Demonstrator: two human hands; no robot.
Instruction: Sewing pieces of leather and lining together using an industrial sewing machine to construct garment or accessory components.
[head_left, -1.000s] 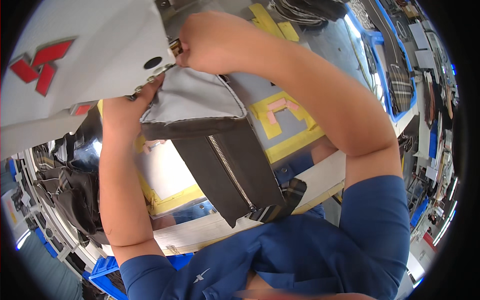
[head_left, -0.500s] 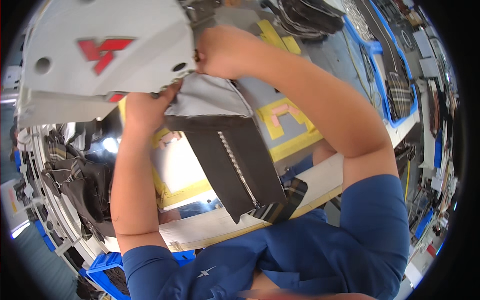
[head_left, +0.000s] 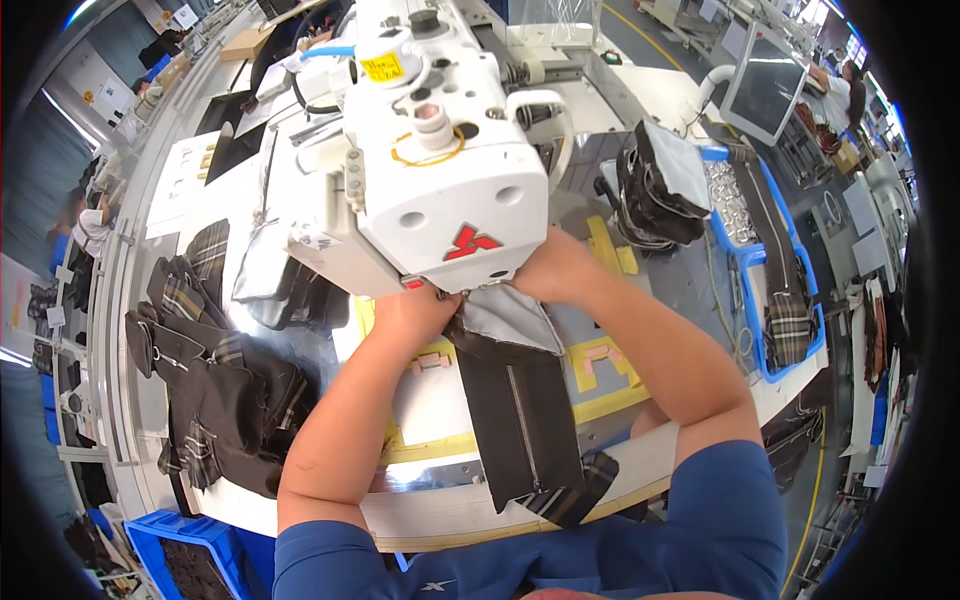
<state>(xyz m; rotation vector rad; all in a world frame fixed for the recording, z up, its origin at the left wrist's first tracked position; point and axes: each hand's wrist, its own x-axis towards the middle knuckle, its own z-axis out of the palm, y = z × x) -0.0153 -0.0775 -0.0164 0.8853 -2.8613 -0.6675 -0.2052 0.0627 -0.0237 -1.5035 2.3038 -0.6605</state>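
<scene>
A dark brown bag piece (head_left: 523, 430) with a long metal zipper (head_left: 524, 425) and grey lining (head_left: 505, 312) lies under the head of a white sewing machine (head_left: 455, 200). Its zippered end hangs over the table's front edge, next to a plaid strap (head_left: 575, 495). My left hand (head_left: 415, 318) pinches the far left edge of the bag piece below the machine head. On the other side, my right hand (head_left: 553, 268) is closed on the far right edge of the lining. The machine head partly hides the fingertips of both hands and the needle area.
Dark fabric bag parts (head_left: 235, 400) are heaped on the left; stacked pieces (head_left: 660, 190) stand at the back right. Blue trays (head_left: 775, 370) hold metal hardware and straps at the right. Yellow tape (head_left: 430, 447) marks the work surface. A blue crate (head_left: 185, 520) sits lower left.
My view has lifted and shifted, so more of the machine and workshop shows. Both hands remain at the far edge of the bag piece, under the machine head.
</scene>
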